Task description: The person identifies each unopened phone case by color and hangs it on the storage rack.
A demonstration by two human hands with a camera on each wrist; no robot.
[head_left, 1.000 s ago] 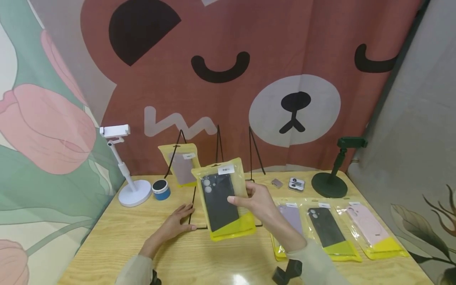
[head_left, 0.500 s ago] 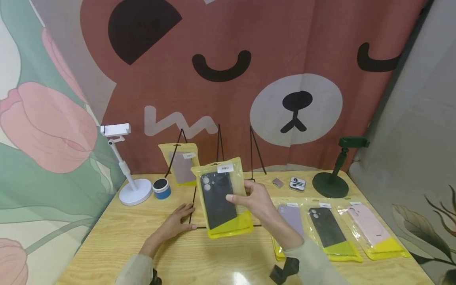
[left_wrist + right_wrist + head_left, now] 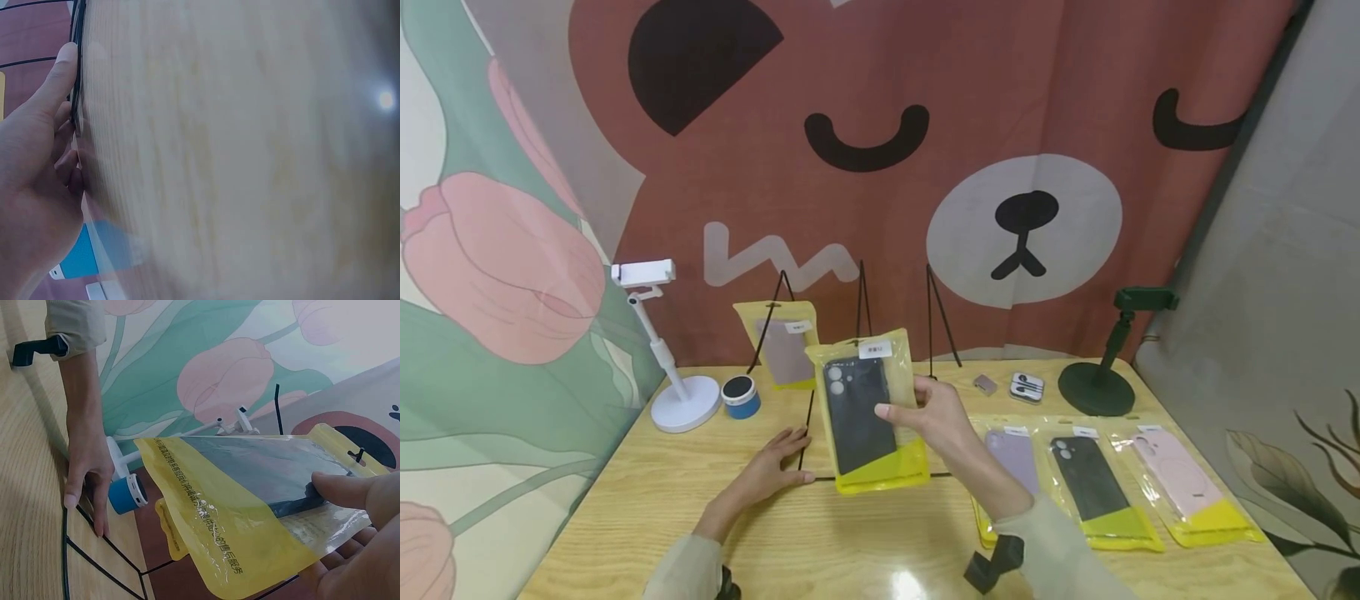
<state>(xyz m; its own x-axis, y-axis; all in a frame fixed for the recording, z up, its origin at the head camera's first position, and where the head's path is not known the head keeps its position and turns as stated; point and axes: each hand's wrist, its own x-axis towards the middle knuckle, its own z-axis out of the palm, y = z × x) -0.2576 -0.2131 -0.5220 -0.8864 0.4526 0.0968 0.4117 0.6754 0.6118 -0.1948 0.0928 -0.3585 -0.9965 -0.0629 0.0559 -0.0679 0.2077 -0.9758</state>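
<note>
My right hand holds a clear-and-yellow zip bag by its right edge, thumb across the front. A dark phone case is inside the bag, and a white label sits near its top. The bag leans upright in front of a black wire rack. In the right wrist view its hang hole looks dark; I cannot tell whether a wire passes through. My left hand rests on the table, thumb and fingers touching the rack's base wires. Behind it, a bagged mauve phone case stands at the rack's left.
On the right lie bagged phone cases: purple, dark and pink. A white phone stand and blue speaker stand left. At the back right are a green stand, boxed earphones and a small grey piece.
My right hand has moved the bagged dark case slightly up and back, toward the rack. The left hand stays on the rack's base.
</note>
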